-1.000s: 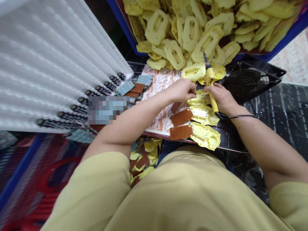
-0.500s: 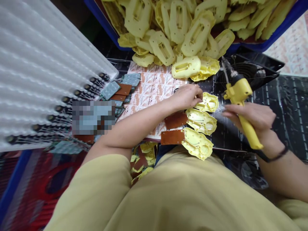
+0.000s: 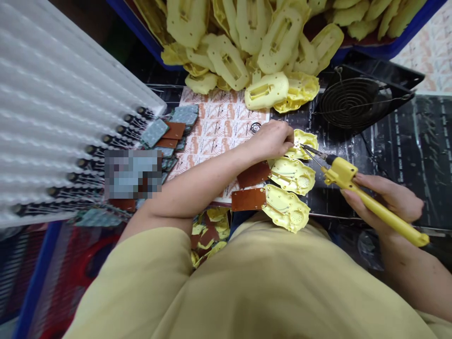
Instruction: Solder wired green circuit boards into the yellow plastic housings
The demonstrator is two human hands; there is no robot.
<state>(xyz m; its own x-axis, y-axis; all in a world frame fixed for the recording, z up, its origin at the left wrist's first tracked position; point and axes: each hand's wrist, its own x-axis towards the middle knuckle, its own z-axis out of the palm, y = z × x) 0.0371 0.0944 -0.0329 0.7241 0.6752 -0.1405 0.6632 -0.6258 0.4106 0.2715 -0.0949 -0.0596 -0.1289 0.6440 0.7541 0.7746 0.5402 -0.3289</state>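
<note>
The glossy black table [image 3: 406, 150] catches light right of centre; a black fan [image 3: 348, 106] sits at upper right.

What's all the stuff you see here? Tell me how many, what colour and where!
Soldering iron: one, yellow, in the right hand
Open shells: three, yellow, row near the person
Flat boards: two, brown, left of the two nearest open shells
Crate: one, blue, far side
Loose shells: many, yellow, in and before the crate
Fan: one, black, far right
Printed sheet: one, orange-white, centre
Foam board: one, white, left
Wired round parts: several, black, foam board's edge
Board stack: many, green-grey and brown, left
Lower pile: many, yellow and brown, below
Shirt: one, yellow, bottom
Hands: two, bare; left hand at the farthest open shell
</note>
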